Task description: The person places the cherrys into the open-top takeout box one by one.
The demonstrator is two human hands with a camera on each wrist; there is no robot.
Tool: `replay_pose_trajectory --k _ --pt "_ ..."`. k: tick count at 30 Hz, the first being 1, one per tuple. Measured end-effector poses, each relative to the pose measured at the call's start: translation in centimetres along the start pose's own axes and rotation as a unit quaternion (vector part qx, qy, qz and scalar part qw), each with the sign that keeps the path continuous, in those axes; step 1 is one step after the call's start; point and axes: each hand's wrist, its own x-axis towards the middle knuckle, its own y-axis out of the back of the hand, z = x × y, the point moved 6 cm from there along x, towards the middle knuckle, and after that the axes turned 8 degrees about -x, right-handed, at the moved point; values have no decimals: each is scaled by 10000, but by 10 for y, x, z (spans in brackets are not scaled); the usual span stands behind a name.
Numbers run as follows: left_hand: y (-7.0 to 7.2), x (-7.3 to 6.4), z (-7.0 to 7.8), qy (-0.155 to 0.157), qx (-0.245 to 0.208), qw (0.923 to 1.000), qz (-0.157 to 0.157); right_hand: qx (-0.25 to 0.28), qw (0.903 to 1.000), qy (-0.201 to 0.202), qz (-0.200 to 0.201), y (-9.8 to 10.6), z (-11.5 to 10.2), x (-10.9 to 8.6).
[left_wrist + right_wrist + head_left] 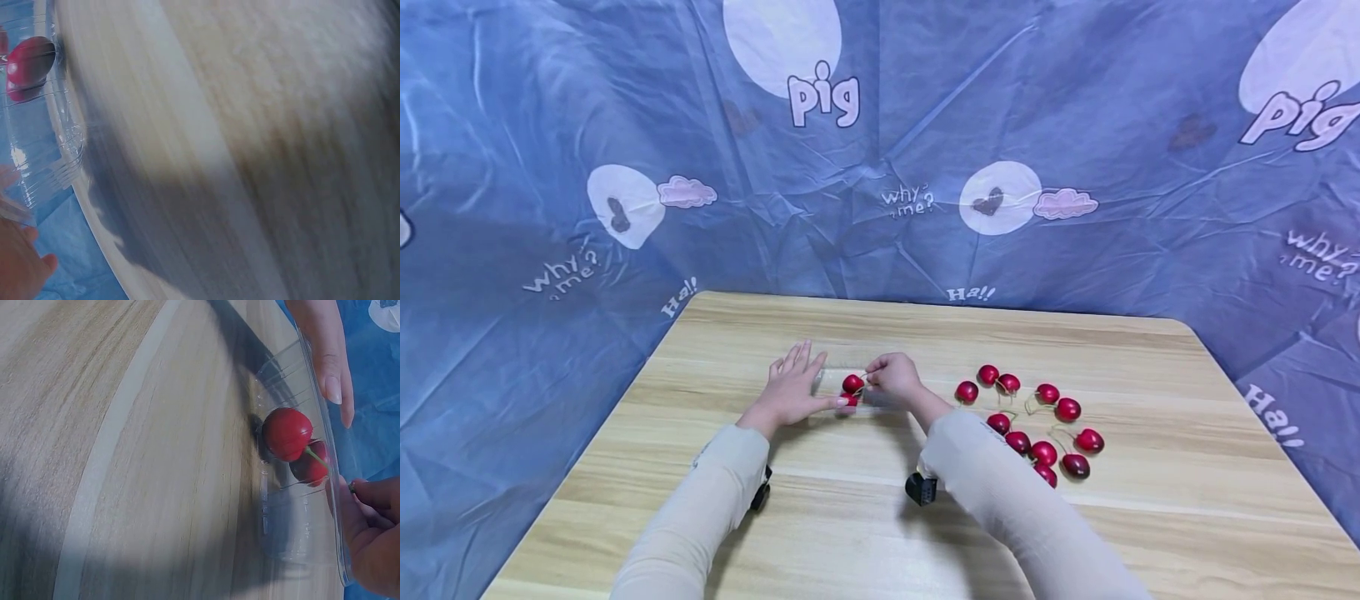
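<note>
Blue printed cloth [925, 83] at far side, behind wood-grain table [835, 533]. Clear plastic tray [284, 534] left of centre: thin-walled, light, would probably flex and skid; best steadied by its ends. Left hand [790, 396] at its left end, fingers spread apart. Right hand [897, 377] toward its right end, thumb and finger pinched together. Two red cherries [287, 434] inside; more loose cherries [1090, 441] right. Glossy, likely slippery, light. Thin green stem [317, 457] apparently clamped in the right fingertips: handy hold, but could snap; cupping the fruit looks surer.
</note>
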Motion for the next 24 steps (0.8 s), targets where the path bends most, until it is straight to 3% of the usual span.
replay_pose_trajectory --k 1,3,6,8,11,13,17,24 --pt "0 0 1 3 -7 10000 2 -15 9999 114 -47 0 -3 -2" --pt "2 -1 1 8 -24 10000 24 96 9990 380 -210 -6 11 14" --pt "3 -2 3 6 -56 10000 44 69 9988 376 -293 -21 49 56" --pt "3 -3 3 20 -58 10000 36 213 9973 586 -382 -32 76 86" --pt "3 -3 3 16 -66 10000 10 238 9982 379 -403 -42 91 100" --pt "3 -3 3 8 -61 10000 -9 380 9969 518 -456 -48 97 105" --pt "2 -2 3 -20 -47 10000 -17 416 9969 422 -514 -49 85 92" --pt "3 -1 1 -30 -27 10000 23 -63 9986 -141 -512 -29 5 6"
